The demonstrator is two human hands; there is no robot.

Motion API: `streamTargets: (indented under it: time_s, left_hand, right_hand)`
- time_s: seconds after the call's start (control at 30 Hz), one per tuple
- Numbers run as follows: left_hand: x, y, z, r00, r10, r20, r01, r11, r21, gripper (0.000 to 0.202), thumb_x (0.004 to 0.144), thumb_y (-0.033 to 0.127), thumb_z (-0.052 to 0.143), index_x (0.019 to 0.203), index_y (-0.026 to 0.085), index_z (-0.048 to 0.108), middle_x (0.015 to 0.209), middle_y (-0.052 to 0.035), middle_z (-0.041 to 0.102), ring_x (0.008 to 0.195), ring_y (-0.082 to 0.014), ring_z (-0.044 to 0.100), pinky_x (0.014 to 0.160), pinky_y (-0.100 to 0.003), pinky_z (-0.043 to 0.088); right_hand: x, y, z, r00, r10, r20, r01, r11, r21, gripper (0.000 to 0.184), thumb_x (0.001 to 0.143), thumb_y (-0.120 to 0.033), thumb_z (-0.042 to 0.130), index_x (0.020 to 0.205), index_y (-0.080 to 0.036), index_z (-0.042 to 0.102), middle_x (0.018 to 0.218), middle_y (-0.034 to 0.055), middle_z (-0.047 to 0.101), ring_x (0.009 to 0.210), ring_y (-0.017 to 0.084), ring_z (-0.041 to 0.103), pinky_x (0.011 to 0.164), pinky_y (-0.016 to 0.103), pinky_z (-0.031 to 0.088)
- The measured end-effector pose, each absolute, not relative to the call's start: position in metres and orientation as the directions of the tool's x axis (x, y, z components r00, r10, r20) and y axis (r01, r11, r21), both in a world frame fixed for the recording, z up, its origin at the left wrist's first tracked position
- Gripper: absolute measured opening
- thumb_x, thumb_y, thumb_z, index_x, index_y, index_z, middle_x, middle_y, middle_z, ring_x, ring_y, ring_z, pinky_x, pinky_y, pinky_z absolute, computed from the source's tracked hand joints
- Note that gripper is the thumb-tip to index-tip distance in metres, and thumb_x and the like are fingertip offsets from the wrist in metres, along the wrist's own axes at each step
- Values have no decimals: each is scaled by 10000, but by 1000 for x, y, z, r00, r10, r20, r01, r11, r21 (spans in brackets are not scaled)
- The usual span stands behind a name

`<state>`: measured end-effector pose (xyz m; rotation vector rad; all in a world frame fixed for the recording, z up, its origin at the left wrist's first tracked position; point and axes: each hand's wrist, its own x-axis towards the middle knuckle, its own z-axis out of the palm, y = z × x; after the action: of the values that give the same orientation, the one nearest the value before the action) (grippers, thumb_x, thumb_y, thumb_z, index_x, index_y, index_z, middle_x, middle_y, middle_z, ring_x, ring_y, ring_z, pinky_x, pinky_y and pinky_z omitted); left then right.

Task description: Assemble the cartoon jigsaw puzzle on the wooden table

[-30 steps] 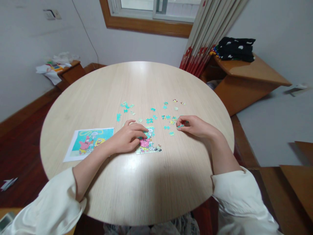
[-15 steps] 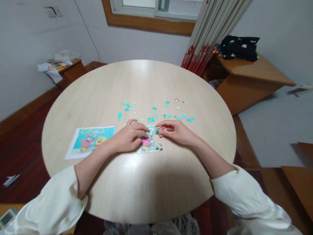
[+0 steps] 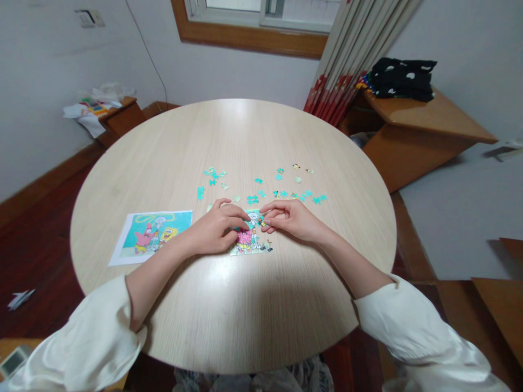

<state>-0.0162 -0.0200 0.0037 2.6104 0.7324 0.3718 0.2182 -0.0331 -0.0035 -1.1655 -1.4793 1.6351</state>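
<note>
A partly joined jigsaw puzzle [image 3: 244, 238] with pink, white and turquoise cartoon figures lies flat on the round table [image 3: 237, 305]. My left hand [image 3: 223, 227] rests over its left side, palm down and fingers spread, fingertips touching the joined pieces and hiding some of them. Between the thumb and fingers of my right hand [image 3: 290, 219] is a small puzzle piece [image 3: 262, 221], held at the puzzle's upper right edge. Whether that piece touches the joined part I cannot tell. Left of the puzzle lies a printed reference picture [image 3: 143, 237], partly covered by my left forearm.
Loose turquoise pieces [image 3: 252, 200] lie scattered beyond my hands, with several more pieces [image 3: 316, 200] to the right and a group [image 3: 212, 174] at the far left. A wooden cabinet [image 3: 429, 125] with dark cloth [image 3: 403, 79] stands beyond the table's right side.
The piece in my right hand has turned a little and moved slightly left and down. My left hand has stayed in place.
</note>
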Motion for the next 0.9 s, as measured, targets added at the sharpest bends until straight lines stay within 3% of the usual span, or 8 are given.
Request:
streamTargets:
  time_s: [0.17, 0.37, 0.6, 0.9]
  left_hand:
    - [-15, -20, 5, 827, 547, 134, 441, -777, 450, 386, 757, 108, 431, 998, 206, 715, 1139, -60, 693, 1087, -217, 609, 1099, -507, 259]
    - [-14, -20, 5, 835, 535, 132, 431, -783, 449, 414, 757, 92, 428, 1025, 202, 722, 1127, -66, 697, 1079, -226, 610, 1090, -501, 275]
    - [-15, -20, 3, 837, 523, 160, 414, -797, 439, 410, 757, 81, 424, 1021, 175, 724, 1114, -82, 696, 1068, -222, 613, 1071, -486, 301]
    - [-14, -21, 5, 834, 535, 134, 435, -788, 436, 415, 755, 81, 427, 1023, 181, 728, 1130, -81, 689, 1081, -225, 605, 1085, -493, 295]
  right_hand:
    - [219, -32, -5, -395, 899, -191, 150, -142, -978, 238, 725, -326, 761, 872, -157, 678, 665, 21, 693, 671, 149, 690, 633, 285, 551]
    - [221, -32, -5, -429, 899, -85, 294, 50, -955, 114, 770, -239, 668, 828, -163, 731, 788, 36, 717, 687, 127, 651, 721, 310, 529]
    - [218, -34, -4, -469, 883, -11, 418, 210, -884, 159, 805, -164, 586, 833, -174, 742, 842, 56, 730, 764, 147, 642, 732, 298, 502]
    - [215, -37, -3, -489, 872, 10, 477, 277, -834, 199, 834, -130, 557, 855, -181, 748, 867, 61, 723, 808, 155, 640, 748, 294, 483]
